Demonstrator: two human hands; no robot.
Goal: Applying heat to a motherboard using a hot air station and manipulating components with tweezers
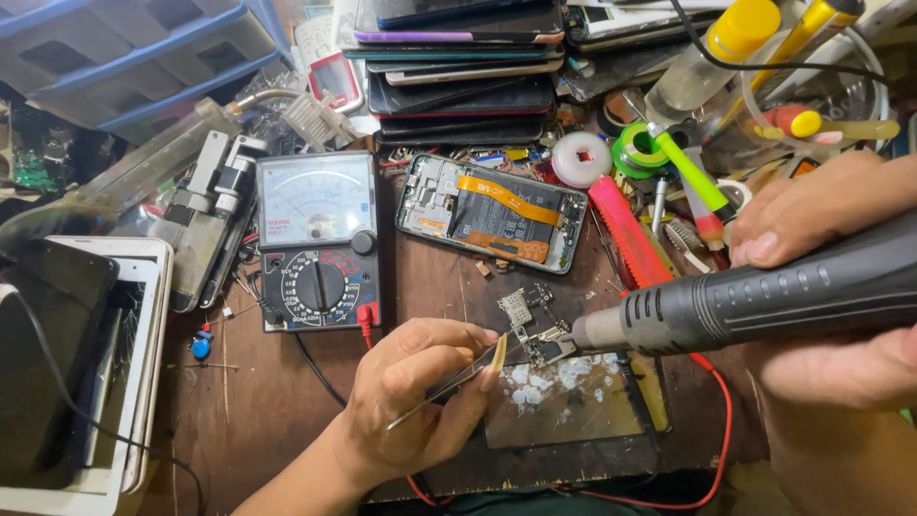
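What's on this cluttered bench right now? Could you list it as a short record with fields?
left hand: holds tweezers, tips at a small circuit board
right hand: holds a hot-air tool, nozzle aimed at the board
under the board: a glass plate with white flecks
behind: an opened phone, an analog multimeter, a stack of phones
surface: a wooden bench
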